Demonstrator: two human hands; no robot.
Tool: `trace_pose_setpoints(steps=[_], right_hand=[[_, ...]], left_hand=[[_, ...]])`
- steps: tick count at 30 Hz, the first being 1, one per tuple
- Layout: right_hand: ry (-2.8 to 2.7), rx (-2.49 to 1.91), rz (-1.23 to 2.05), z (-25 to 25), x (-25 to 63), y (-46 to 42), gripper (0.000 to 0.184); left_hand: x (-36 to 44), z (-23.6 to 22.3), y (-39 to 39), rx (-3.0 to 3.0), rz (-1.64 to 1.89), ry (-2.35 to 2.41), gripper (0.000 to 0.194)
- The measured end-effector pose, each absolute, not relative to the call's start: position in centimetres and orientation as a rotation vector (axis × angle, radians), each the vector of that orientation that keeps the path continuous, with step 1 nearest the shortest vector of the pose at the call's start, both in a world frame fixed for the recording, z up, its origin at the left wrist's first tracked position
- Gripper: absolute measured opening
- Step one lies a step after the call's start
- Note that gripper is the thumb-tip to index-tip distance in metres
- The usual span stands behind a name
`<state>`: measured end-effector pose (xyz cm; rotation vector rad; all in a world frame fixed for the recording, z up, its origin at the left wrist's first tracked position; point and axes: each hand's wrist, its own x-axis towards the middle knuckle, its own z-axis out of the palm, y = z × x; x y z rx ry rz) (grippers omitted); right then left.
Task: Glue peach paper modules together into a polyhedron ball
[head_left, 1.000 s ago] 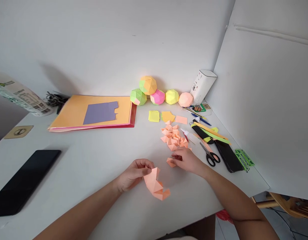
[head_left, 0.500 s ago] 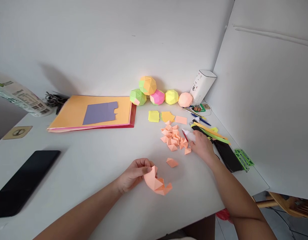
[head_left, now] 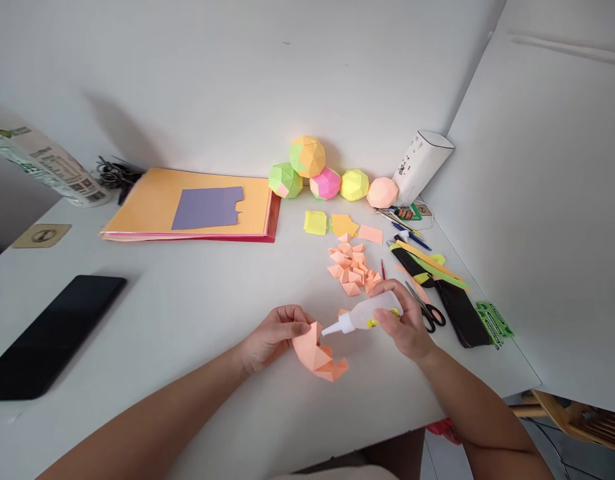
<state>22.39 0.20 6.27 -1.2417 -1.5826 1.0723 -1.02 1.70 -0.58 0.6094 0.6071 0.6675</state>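
Observation:
My left hand (head_left: 277,335) pinches the upper left edge of a curved, partly joined peach paper shape (head_left: 317,357), made of folded triangular facets, above the table. My right hand (head_left: 404,323) is wrapped round a white glue bottle (head_left: 370,312) with a long nozzle, tilted so the tip meets or nearly meets the paper's upper edge; I cannot tell whether it touches. A pile of small folded peach paper pieces (head_left: 351,267) lies just beyond the bottle. One loose piece is mostly hidden behind the bottle.
Several faceted paper balls (head_left: 325,183) stand along the wall. Black scissors (head_left: 430,313), a black pouch (head_left: 462,313) and pens lie at the right. A paper stack (head_left: 157,200) and a phone (head_left: 62,333) are at the left. Sticky notes (head_left: 316,223) lie behind the pile.
My right hand has picked up the glue bottle from beside the pile and brought it left and nearer, to the paper shape. The scissors now show. My left hand keeps its hold.

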Motion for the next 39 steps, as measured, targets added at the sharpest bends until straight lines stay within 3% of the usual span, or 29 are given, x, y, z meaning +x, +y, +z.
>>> trace_pose_setpoints(steps=[9,39], right_hand=[[-1.502,-1.188,1.2,5.8,21.6,0.2,0.021],[-1.508,-1.056,1.617,3.2,23.6,2.8,0.032]], left_hand=[[-1.1,-0.5,1.7,0.578,0.671,0.597,0.019],[-1.3,-0.8,1.8,0.474,0.715,0.581,0.023]])
